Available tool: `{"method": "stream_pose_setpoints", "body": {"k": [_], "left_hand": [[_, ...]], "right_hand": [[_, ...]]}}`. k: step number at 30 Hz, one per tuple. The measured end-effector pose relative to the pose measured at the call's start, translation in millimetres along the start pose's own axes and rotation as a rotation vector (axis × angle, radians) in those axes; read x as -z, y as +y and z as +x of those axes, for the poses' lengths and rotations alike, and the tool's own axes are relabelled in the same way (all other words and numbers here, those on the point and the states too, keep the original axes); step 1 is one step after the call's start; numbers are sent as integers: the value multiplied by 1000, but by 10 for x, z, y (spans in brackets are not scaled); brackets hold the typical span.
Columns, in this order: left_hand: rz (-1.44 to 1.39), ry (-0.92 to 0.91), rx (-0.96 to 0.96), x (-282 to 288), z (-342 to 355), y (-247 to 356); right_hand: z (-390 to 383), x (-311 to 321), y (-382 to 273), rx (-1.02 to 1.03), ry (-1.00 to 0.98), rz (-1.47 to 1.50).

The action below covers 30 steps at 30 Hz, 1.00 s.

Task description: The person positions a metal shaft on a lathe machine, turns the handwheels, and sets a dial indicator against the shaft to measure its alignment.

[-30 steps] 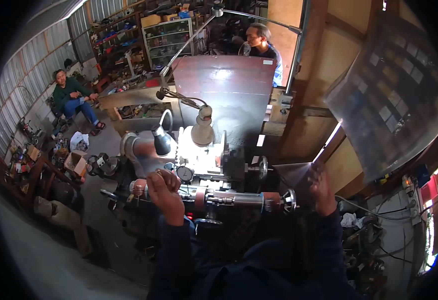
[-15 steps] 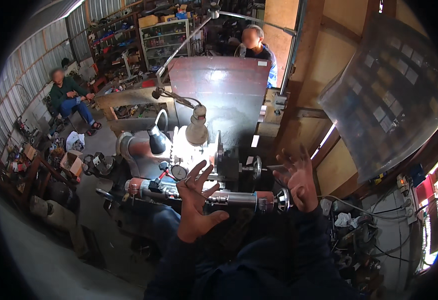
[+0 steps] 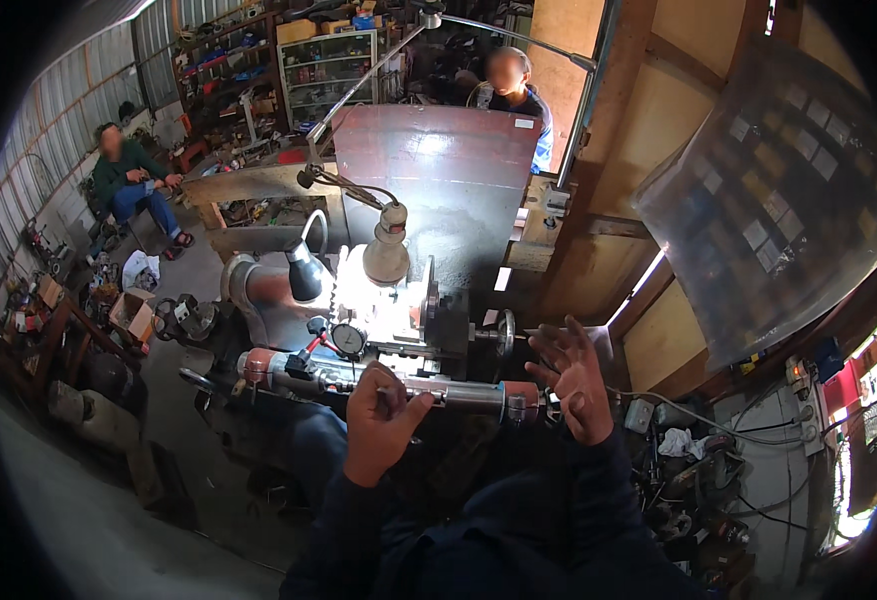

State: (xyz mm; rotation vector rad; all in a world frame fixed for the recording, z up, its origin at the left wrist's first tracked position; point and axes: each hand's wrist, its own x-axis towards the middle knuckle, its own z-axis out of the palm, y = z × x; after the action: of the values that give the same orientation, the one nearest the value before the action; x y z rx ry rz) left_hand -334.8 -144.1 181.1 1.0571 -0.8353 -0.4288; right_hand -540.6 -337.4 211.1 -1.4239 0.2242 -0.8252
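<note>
Dim surroundings, white glare below the beige lamp [image 3: 387, 260], daylight at far right, fisheye-bent edges, black corners

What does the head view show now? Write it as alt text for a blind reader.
The wearer's left hand, fingers curled, and open right hand are at a machine with a silver cylinder. Beyond it are two lamps and a round dial gauge; farther back, one person sits at left and another is behind a panel.

L hand [image 3: 379, 422] in front of machine's cyl [image 3: 471, 394], abt mid-length; R hand [image 3: 579, 385] nr cyl's R end. Dial gauge [image 3: 349, 340] behind L hand, bit L. Bulb lamp [image 3: 387, 258] behind gauge, panel [image 3: 434, 145] further back. 1st person [image 3: 529, 103] behind panel's R edge, 2nd person [image 3: 127, 170] way off L.
</note>
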Motion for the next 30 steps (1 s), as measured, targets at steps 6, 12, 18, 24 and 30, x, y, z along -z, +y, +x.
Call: {"method": "stream_pose_setpoints", "body": {"k": [6, 12, 18, 24, 30], "left_hand": [[-6, 47, 326, -18, 184, 60], [53, -188, 11, -66, 495, 549], [365, -99, -366, -201, 299, 1125], [378, -26, -376, -374, 207, 680], [216, -9, -55, -497, -223, 113]], "right_hand": [[178, -154, 285, -233, -201, -111], [375, -375, -228, -63, -516, -243], [228, -436, -971, 348, -451, -91], [2, -502, -465, 435, -186, -27], [-203, -644, 251, 54, -216, -23]]}}
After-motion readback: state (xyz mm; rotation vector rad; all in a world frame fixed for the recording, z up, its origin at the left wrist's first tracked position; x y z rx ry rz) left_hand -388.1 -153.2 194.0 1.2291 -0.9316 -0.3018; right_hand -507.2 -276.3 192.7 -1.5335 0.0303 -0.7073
